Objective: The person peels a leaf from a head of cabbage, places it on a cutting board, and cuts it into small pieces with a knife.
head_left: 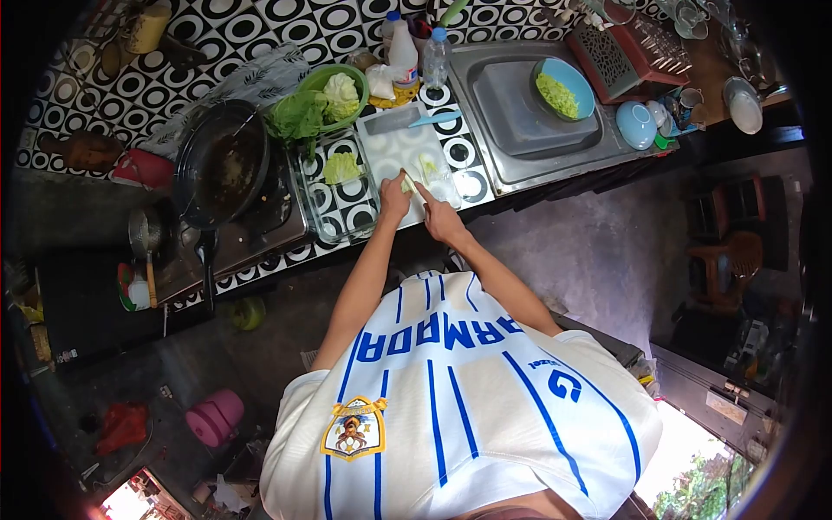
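Note:
At the front of a translucent cutting board, my left hand is closed on a small pale piece of cabbage leaf. My right hand pinches the same piece from the other side, its index finger stretched along it. Small pale cabbage bits lie on the board just beyond my fingers. A broad-bladed knife with a light blue handle rests across the board's far end. To the left, a glass dish has a pale green cabbage leaf in it.
Behind the board stands a green basket with cabbage and leafy greens. Bottles stand at the back. Left is a stove with a dark wok. On the right, a blue bowl of shredded cabbage sits over the metal sink.

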Demonstrator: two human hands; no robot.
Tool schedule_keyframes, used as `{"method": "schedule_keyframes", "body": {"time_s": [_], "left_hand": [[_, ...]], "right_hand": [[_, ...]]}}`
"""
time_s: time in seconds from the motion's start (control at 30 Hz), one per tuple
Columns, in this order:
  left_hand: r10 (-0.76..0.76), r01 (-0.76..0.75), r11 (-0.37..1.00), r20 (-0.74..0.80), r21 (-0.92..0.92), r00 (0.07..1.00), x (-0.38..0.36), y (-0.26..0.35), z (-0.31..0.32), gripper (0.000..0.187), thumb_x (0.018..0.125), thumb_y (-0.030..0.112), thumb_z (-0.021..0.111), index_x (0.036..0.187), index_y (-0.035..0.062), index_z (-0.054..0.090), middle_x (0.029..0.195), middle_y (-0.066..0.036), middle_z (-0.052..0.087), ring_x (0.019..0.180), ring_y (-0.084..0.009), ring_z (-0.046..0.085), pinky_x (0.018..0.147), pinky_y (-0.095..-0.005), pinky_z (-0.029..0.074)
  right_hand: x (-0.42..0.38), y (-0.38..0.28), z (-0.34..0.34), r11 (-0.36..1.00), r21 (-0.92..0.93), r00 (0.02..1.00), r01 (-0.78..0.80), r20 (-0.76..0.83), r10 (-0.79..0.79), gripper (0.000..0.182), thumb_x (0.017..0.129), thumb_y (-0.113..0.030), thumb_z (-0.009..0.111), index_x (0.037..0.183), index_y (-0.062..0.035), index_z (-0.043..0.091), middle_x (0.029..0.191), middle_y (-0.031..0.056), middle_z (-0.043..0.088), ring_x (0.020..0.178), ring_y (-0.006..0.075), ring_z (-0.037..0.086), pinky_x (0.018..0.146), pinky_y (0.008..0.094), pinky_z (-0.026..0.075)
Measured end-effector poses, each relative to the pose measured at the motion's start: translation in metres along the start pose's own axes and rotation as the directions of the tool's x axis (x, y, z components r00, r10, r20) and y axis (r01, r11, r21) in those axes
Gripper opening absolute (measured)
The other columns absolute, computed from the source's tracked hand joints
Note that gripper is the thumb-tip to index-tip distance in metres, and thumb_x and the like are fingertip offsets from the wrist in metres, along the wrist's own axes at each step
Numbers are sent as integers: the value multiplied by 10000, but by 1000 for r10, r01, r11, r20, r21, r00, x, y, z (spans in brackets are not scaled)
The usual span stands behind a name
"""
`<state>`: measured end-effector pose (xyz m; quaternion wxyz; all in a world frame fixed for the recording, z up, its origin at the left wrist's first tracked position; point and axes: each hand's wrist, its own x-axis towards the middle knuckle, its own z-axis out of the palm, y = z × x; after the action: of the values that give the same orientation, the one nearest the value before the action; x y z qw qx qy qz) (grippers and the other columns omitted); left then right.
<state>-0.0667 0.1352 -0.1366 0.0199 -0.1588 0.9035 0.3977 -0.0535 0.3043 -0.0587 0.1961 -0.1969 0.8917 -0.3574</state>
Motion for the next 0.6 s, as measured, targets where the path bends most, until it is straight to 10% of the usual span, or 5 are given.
{"method": "schedule_keyframes", "body": {"time_s": [0.4,0.6], "left_hand": [[78,-75,994,-38,85,996,4,-14,10,749,770,104,790,1467,86,516,926,-149,594,908,-287,576,867,-359,496],[2,-4,998,-35,-55,999,-2,-4,4,727,782,69,780,1459,142,526,1071,-238,580,1063,-415,580,949,-426,479]], "right_hand": [[-3,0,-11,997,17,997,-77,-11,77,639,961,-94,474,1565,-215,306,838,356,652,827,540,642,810,605,495],[1,15,5,999,-36,998,-24,-52,22,654,957,-81,474,1574,-182,280,757,352,637,751,541,632,744,604,499]]}}
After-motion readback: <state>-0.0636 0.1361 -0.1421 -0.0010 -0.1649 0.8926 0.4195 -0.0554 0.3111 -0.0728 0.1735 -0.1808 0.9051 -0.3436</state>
